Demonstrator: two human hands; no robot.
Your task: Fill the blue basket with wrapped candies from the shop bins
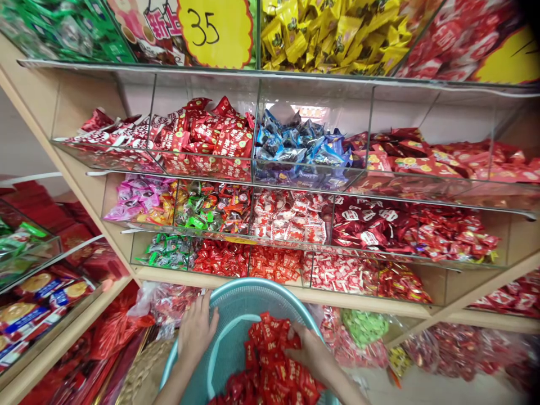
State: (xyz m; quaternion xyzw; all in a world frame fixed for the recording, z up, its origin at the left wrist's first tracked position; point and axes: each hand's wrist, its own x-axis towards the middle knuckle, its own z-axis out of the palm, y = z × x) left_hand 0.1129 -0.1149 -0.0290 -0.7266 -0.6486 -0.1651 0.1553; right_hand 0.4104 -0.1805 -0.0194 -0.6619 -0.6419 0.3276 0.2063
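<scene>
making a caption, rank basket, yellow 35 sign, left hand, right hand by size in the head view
1. Basket
2. Yellow 35 sign
3. Left hand and right hand: too alike to rank

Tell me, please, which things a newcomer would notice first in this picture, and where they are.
Probably the teal basket at the bottom centre comes first, with the left hand at its left side and the right hand at the red-wrapped pieces inside. Next may come the yellow sign marked 35, at the top left of centre, and the blue packets among red ones on the shelf below it.
</scene>
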